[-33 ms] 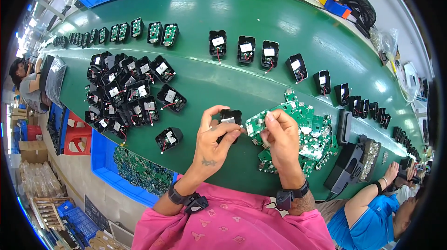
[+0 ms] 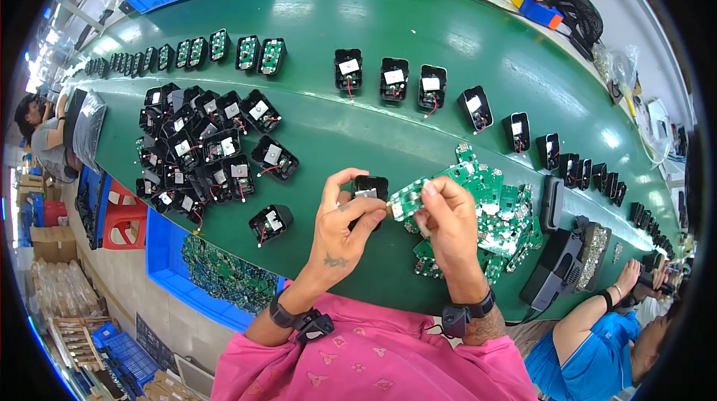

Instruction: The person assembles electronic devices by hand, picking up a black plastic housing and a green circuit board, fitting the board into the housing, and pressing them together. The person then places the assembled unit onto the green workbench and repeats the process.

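Note:
My left hand (image 2: 340, 225) is closed around a small black plastic housing (image 2: 371, 185) with a pale square part inside. Its thumb and forefinger pinch together near the housing's right edge; whether they also hold a wire is too small to tell. Between thumb and fingers, my right hand (image 2: 452, 218) grips a green circuit board (image 2: 405, 200). The board is tilted, and its left end comes right up to my left fingertips. Under and beyond my right hand lies a loose pile of green circuit boards (image 2: 508, 225).
Black housings with red wires are heaped (image 2: 183, 143) at left, one housing (image 2: 270, 223) apart. Rows of housings (image 2: 393, 80) line the green table (image 2: 314, 132). A blue bin (image 2: 168, 270) holds more boards. A black device (image 2: 551, 270) stands right, near a co-worker's blue sleeve (image 2: 586, 349).
My right hand and the circuit board have shifted very slightly left, and the board's tilt has changed a little. My left hand stays in place on the housing.

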Available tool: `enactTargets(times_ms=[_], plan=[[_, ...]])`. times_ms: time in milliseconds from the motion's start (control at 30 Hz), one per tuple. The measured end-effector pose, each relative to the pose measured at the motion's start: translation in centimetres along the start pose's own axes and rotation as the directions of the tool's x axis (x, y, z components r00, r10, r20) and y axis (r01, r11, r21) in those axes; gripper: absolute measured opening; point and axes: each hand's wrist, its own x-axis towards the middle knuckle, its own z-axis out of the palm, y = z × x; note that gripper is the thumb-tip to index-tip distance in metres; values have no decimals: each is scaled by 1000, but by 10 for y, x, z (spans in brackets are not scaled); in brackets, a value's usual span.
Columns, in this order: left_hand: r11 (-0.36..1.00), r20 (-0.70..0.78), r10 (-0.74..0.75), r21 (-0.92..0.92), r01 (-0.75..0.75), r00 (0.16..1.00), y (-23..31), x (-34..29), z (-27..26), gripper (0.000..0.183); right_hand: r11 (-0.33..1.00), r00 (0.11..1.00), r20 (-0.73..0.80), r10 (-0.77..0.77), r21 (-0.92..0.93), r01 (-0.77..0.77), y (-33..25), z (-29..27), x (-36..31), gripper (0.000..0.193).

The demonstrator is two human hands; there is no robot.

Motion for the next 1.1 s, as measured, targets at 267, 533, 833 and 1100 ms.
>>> enactTargets(times_ms=[267, 533, 833, 1100], plan=[[996, 71, 42, 76, -48, 997, -4, 4, -5, 30, 940, 998, 51, -30, -339, 46, 8, 5, 0, 25], [761, 248, -211, -566, 318, 946, 14, 8, -4, 78, 761, 963, 28, -267, -607, 228, 10, 7, -4, 25], [815, 204, -268, -473, 335, 941, 9, 9, 3, 67, 547, 793, 323, -517, -588, 596, 1, 8, -4, 18], [846, 167, -265, -431, 312, 950, 12, 4, 9, 61, 643, 821, 343, -457, -511, 571, 4, 9, -8, 10]])
